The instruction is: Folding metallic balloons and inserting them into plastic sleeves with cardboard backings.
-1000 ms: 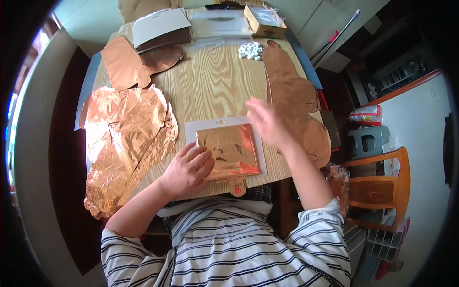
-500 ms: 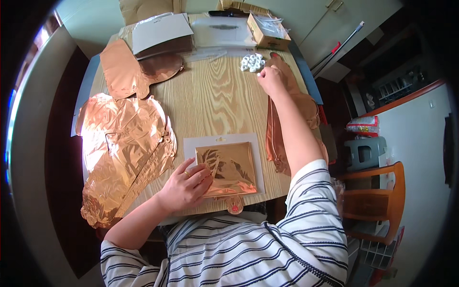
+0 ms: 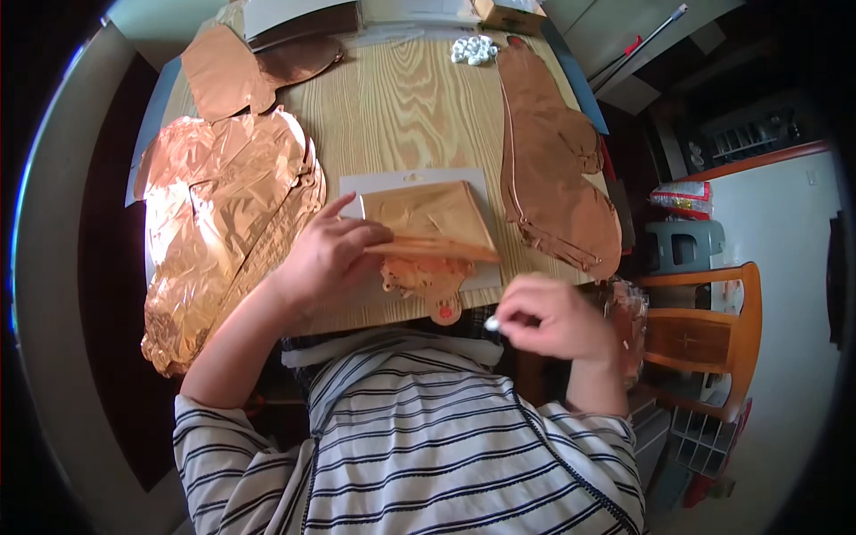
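Note:
Near the table's front edge, a folded rose-gold foil balloon lies on a white hang-hole card. My left hand is closed on its near left corner, with the near edge tilted up off the card. Crumpled foil and a rounded tab with a red mark show below that edge. Just off the table edge, my right hand pinches a small white roll. Similar small white rolls are heaped at the far right of the table.
Large flat rose-gold foil balloons cover the left side, with another foil piece beyond them. More foil lies along the right edge. A cardboard box and grey-white sheets stand at the back. A wooden chair is at the right.
My right hand has come back from the heap to the near table edge, carrying a small white roll. My left hand has raised the near edge of the folded balloon. The view has tilted downward.

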{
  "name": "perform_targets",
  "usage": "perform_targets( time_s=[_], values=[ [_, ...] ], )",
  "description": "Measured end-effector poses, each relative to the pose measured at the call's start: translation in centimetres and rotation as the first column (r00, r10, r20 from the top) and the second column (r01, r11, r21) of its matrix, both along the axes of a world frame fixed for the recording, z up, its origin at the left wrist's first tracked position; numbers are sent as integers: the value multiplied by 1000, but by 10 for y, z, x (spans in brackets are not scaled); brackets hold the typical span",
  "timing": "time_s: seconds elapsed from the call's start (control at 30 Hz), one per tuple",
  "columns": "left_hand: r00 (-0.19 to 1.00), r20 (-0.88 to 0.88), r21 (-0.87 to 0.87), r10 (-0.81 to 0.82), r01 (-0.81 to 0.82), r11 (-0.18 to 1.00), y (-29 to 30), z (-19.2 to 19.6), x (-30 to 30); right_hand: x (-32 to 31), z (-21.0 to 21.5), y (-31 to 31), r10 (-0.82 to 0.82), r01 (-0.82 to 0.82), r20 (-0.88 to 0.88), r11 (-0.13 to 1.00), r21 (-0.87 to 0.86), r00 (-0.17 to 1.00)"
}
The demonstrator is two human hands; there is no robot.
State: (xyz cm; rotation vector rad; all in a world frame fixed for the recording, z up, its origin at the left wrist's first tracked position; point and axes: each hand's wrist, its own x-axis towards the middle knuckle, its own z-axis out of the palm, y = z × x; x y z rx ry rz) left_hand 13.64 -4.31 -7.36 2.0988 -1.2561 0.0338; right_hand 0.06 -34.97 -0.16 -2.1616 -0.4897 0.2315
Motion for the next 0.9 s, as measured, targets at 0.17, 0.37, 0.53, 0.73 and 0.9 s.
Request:
perform_targets(
  time_s=[0.17, 0.37, 0.53, 0.73, 0.9],
  values=[
    [1000, -4, -2, 23, -23, 1000, -6, 15, -8, -1, -49, 49, -117, 238, 543, 958, -158, 832],
    [997, 45, -20, 65, -64, 998, -3, 14, -12, -16, -58, 46, -97, 266, 473, 915, -303, 876],
    [996, 59, -31, 59, -58, 998, -4, 19, -6, -23, -78, 37, 73, 212, 596, 895, -394, 800],
    [994, 85, -54, 69, -64, 996, 1, 21, -3, 0, -64, 44, -128, 157, 548, 988, -6, 826],
    [992, 100, -44, 71, -66, 997, 1, 25, 0, 46, -69, 59, -365, 399, 581, 914, 74, 727]
  ],
)
